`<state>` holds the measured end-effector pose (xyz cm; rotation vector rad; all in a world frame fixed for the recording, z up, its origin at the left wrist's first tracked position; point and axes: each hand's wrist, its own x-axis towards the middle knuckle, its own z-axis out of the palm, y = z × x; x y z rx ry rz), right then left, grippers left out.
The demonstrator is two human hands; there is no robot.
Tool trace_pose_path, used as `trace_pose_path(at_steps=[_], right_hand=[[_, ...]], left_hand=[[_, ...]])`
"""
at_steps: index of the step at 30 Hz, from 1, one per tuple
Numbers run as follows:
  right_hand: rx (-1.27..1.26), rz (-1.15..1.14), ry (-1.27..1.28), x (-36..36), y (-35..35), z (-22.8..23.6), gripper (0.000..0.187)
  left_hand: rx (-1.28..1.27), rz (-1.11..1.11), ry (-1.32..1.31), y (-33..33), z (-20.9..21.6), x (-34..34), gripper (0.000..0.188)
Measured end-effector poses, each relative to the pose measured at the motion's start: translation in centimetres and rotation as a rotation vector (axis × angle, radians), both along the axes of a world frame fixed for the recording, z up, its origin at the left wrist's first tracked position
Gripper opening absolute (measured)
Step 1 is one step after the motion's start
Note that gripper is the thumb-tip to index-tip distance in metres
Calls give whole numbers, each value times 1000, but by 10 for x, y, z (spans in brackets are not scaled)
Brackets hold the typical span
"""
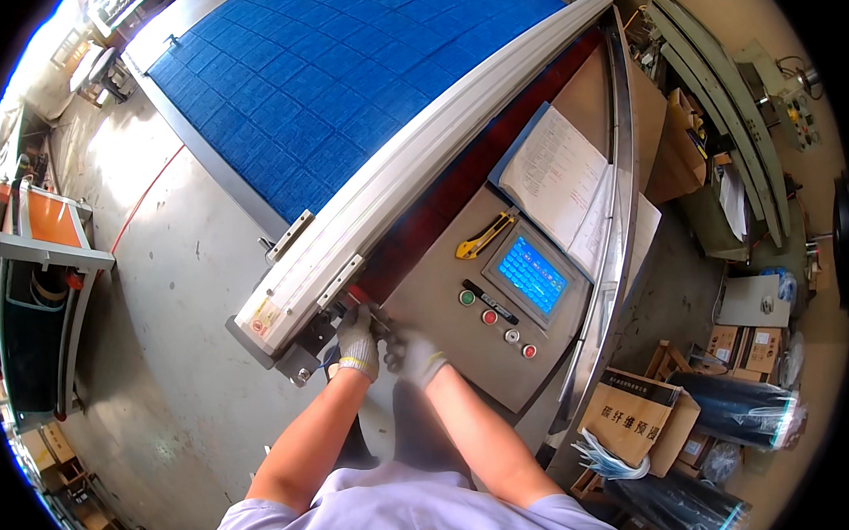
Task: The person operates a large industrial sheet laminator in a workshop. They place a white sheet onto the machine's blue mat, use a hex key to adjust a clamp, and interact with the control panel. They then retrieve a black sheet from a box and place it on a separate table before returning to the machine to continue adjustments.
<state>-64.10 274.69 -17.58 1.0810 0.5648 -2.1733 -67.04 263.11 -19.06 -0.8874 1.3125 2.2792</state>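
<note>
My left hand (357, 341), in a pale knit work glove, reaches to the end of the long white gantry beam (414, 142). Its fingers are closed around some part by the beam's dark end bracket (307, 353), beside a small red piece; what they grip is hidden. Just to its right, my right hand (421, 356), also gloved, is smeared by motion at the corner of the grey control panel (426, 310). Its fingers do not show clearly. Beyond the beam stretches a blue machine bed (341, 79) with a grid of lines.
On the panel are a lit touch screen (531, 275), several push buttons (489, 316), a black marker (490, 301) and a yellow utility knife (486, 235). An open binder (558, 174) lies behind. Cardboard boxes (630, 417) and wrapped dark rolls (734, 408) stand right; an orange-topped rack (53, 220) stands left.
</note>
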Motion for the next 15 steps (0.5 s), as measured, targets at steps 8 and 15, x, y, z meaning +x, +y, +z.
trace_pose_path(at_steps=[8, 15], right_hand=[[-66, 64, 45, -3, 9, 4, 35], [157, 27, 153, -3, -1, -12, 35]], left_hand=[[45, 17, 9, 2, 2, 0, 19], [147, 99, -51, 2, -4, -6, 17]])
